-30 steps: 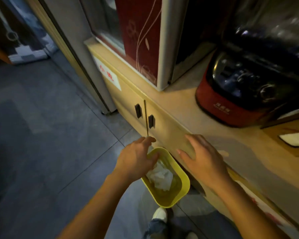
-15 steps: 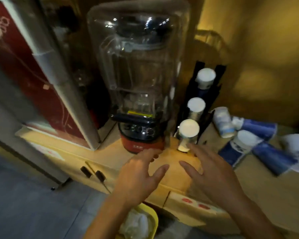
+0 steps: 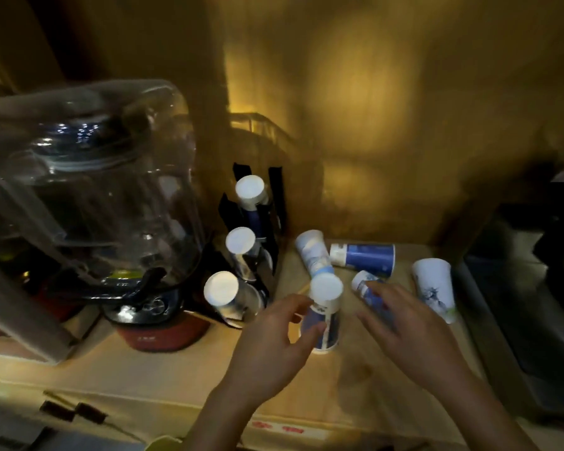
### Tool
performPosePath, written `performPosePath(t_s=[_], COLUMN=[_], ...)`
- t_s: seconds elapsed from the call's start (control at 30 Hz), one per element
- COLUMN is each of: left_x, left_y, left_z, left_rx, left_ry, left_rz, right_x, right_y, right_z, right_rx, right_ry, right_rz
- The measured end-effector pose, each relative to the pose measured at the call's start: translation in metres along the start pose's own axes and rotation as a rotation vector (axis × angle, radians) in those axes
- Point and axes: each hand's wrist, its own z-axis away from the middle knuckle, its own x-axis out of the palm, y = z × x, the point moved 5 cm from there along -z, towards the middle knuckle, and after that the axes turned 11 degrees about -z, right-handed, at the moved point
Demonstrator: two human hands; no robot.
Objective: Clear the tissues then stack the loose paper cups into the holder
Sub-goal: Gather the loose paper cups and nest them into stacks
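Note:
Several blue-and-white paper cups lie loose on the wooden counter (image 3: 150, 369): two on their sides at the back (image 3: 313, 252) (image 3: 363, 255), and a white one (image 3: 433, 289) at the right. An upside-down cup (image 3: 323, 312) stands nearer me. My left hand (image 3: 271, 346) curls beside it, thumb and fingers apart on either side of it. My right hand (image 3: 404, 333) hovers with spread fingers over another lying blue cup (image 3: 365, 288). The black cup holder (image 3: 275, 196) stands left of the loose cups, with three stacks of cups in it. No tissues lie on the counter.
A blender with a clear jar (image 3: 95, 190) on a red base (image 3: 163, 335) stands left of the holder. A dark appliance (image 3: 534, 288) fills the right side. The yellow bin's rim (image 3: 162, 444) shows below the counter edge, next to black cabinet handles (image 3: 72, 411).
My view rose from the yellow bin with tissue in it up to the counter. Both hands moved forward from the counter edge to the loose cups.

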Motion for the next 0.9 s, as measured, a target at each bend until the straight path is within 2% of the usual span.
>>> performPosePath(t_s=[0.23, 0.37, 0.6, 0.8, 0.9], left_x=[0.047, 0.067, 0.105, 0.138, 0.153], left_y=[0.038, 0.048, 0.056, 0.058, 0.054], left_z=[-0.040, -0.058, -0.094, -0.126, -0.138], left_rx=[-0.050, -0.048, -0.044, -0.149, -0.183], left_ry=[-0.016, -0.069, -0.154, -0.213, -0.265], left_rz=[0.092, 0.098, 0.083, 0.136, 0.151], right_x=[-0.041, -0.042, -0.041, -0.044, -0.038], right_y=[0.062, 0.081, 0.112, 0.138, 0.153], right_z=[-0.020, -0.033, -0.053, -0.078, -0.090], right_rx=[0.092, 0.117, 0.157, 0.236, 0.277], right_ry=[0.042, 0.005, 0.057, 0.046, 0.021], right_rz=[-0.027, 0.013, 0.031, 0.114, 0.080])
